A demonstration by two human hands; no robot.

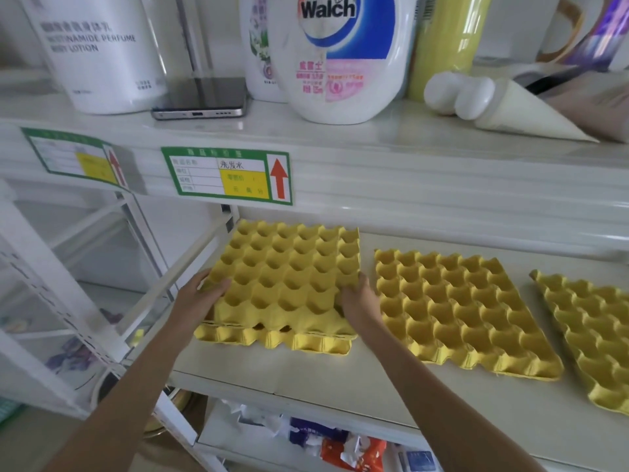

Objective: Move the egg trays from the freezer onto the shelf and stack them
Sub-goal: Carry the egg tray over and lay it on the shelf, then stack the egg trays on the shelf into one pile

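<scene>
A yellow egg tray lies on top of another yellow tray at the left of the white shelf, shifted a little toward the back so the lower tray's front row shows. My left hand grips the top tray's left edge. On its right edge sits my right hand, fingers curled over the rim. A second yellow tray lies flat beside them to the right. A third tray is cut off by the right frame edge.
The upper shelf overhangs the trays and carries a white lotion tub, a phone, a Walch bottle, a yellow-green bottle and a lying white tube. Packets fill the shelf below.
</scene>
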